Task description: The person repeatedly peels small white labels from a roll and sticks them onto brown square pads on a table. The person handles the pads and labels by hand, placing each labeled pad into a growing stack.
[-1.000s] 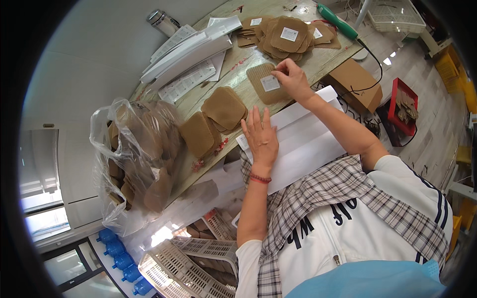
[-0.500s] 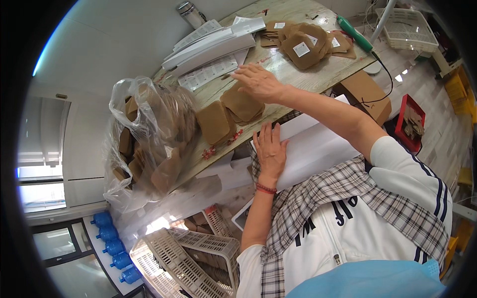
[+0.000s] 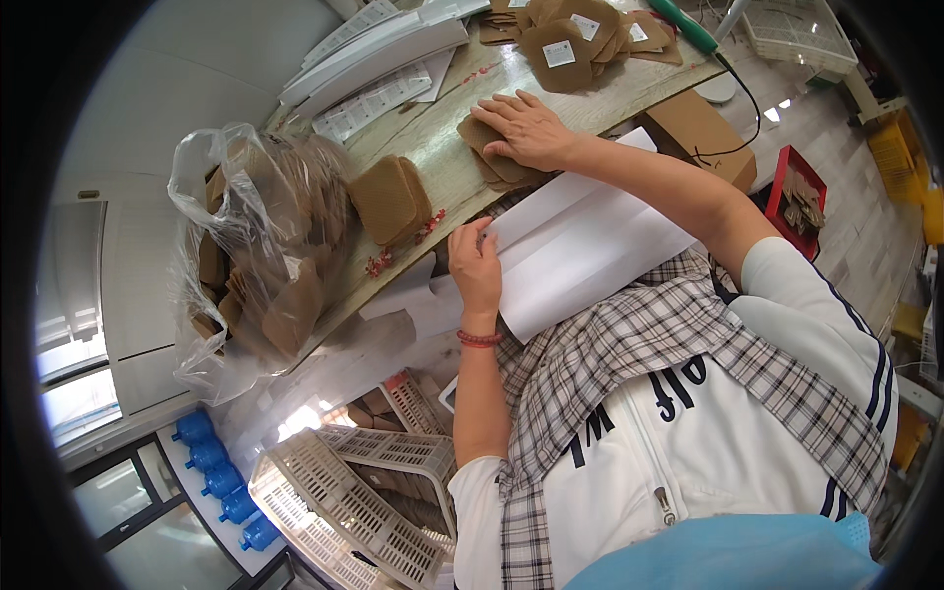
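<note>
My right hand (image 3: 531,133) rests on a small stack of brown rounded-square pads (image 3: 482,157) at the table's near edge, its fingers stretched out and spread. My left hand (image 3: 475,267), a red bracelet on its wrist, hovers by the edge beside white paper (image 3: 590,231) spread over my lap. Its fingers are loosely bent, with a gap to the thumb and nothing visible between them. Left of it, another stack of brown pads (image 3: 388,200) lies on the table. Beyond that stands a clear plastic bag (image 3: 265,246) filled with similar brown pieces.
Brown pads with white labels (image 3: 565,49) are piled at the far side, beside a green-handled corded tool (image 3: 685,25). White sheets and strips (image 3: 379,74) lie at the back left. Below are plastic crates (image 3: 364,492), a cardboard box (image 3: 703,138) and a red tray (image 3: 795,202).
My right hand has come down and nearer, flat onto the brown stack, which now sits apart from the left stack. My left hand has lifted off the white paper and bent its fingers. The view has shifted.
</note>
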A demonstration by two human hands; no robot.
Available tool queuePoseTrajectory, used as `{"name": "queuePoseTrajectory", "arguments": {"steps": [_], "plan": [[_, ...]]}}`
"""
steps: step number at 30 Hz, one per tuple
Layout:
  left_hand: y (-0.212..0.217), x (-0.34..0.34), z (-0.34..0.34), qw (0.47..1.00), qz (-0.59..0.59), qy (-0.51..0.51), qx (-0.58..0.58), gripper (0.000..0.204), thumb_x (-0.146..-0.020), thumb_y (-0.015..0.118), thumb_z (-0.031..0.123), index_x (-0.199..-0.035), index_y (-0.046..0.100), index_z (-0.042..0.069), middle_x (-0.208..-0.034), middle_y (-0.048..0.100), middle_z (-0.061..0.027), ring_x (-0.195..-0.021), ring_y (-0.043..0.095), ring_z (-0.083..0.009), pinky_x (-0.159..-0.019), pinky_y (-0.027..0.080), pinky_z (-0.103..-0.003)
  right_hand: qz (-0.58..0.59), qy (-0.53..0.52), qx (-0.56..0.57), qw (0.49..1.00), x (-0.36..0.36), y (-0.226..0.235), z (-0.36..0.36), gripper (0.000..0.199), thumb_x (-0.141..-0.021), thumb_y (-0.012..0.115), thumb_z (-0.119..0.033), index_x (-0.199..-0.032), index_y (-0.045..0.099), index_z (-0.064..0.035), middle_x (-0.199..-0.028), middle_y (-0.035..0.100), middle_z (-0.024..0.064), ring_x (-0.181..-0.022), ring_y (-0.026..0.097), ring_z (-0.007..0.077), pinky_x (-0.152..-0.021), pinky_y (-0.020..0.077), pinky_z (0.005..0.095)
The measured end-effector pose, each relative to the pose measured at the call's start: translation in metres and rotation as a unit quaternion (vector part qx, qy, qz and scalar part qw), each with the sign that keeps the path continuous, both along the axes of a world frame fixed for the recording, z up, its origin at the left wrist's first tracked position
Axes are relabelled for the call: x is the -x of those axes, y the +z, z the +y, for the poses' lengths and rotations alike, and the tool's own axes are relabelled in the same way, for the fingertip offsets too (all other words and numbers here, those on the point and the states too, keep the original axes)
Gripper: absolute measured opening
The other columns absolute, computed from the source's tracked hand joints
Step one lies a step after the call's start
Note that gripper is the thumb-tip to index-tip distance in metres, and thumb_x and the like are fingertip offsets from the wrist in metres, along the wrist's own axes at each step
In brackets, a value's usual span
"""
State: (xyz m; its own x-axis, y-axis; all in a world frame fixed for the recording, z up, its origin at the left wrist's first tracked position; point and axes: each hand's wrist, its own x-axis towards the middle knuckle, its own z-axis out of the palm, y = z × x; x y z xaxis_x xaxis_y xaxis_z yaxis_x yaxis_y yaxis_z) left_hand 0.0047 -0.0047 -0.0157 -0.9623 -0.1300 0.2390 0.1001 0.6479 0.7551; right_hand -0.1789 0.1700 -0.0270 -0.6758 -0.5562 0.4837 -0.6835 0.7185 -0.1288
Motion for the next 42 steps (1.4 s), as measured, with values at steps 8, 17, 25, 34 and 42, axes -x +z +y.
{"name": "queuePoseTrajectory", "arguments": {"steps": [8, 17, 25, 34, 42], "plan": [[-0.011, 0.008, -0.021, 0.985, -0.051, 0.009, -0.162, 0.032, -0.087, 0.055, -0.01, -0.116, 0.064, -0.001, -0.104, 0.068, -0.0112, -0.097, 0.065, -0.0208, -0.088, 0.052, -0.033, -0.081, 0.159, 0.199, 0.964, -0.103, 0.0, -0.003, 0.031, -0.082, 0.076, -0.014, -0.111, 0.07, -0.0096, -0.107, 0.065, 0.005, -0.102, 0.063, 0.0256, -0.091, 0.0489, 0.039], [-0.005, 0.008, -0.029, 0.967, -0.077, -0.014, -0.243, 0.032, -0.086, 0.053, -0.015, -0.113, 0.063, -0.002, -0.101, 0.066, -0.0068, -0.094, 0.063, -0.0137, -0.086, 0.052, -0.028, 0.064, 0.195, 0.165, 0.965, -0.121, -0.009, -0.018, 0.026, -0.081, 0.073, -0.016, -0.106, 0.073, -0.0118, -0.106, 0.066, 0.0037, -0.096, 0.063, 0.0207, -0.09, 0.0509, 0.0378], [-0.005, 0.008, -0.031, 0.963, -0.107, -0.017, -0.245, 0.03, -0.086, 0.055, -0.016, -0.111, 0.064, -0.002, -0.099, 0.067, -0.006, -0.092, 0.064, -0.0128, -0.086, 0.052, -0.026, 0.045, 0.186, 0.192, 0.963, -0.13, -0.011, -0.015, 0.023, -0.076, 0.072, -0.015, -0.099, 0.074, -0.0128, -0.114, 0.067, 0.0041, -0.1, 0.062, 0.0227, -0.095, 0.0498, 0.0382], [0.025, 0.017, -0.028, 0.97, -0.201, -0.064, -0.119, 0.02, -0.096, 0.057, 0.004, -0.107, 0.071, -0.004, -0.093, 0.07, -0.0028, -0.086, 0.059, -0.0066, -0.078, 0.047, -0.023, -0.061, 0.087, 0.328, 0.939, -0.138, -0.006, -0.029, 0.014, -0.073, 0.08, -0.013, -0.081, 0.069, -0.0142, -0.094, 0.062, 0.0022, -0.094, 0.061, 0.025, -0.096, 0.048, 0.0429], [0.041, 0.033, -0.029, 0.946, -0.299, -0.121, -0.011, 0.018, -0.086, 0.067, 0.015, -0.092, 0.075, 0.0, -0.074, 0.071, -0.0092, -0.068, 0.064, -0.0143, -0.065, 0.05, -0.03, -0.038, 0.159, 0.341, 0.926, -0.145, -0.012, -0.023, 0.013, -0.072, 0.079, -0.012, -0.079, 0.069, -0.0168, -0.089, 0.06, 0.0009, -0.091, 0.06, 0.0232, -0.1, 0.0468, 0.0447]]}}
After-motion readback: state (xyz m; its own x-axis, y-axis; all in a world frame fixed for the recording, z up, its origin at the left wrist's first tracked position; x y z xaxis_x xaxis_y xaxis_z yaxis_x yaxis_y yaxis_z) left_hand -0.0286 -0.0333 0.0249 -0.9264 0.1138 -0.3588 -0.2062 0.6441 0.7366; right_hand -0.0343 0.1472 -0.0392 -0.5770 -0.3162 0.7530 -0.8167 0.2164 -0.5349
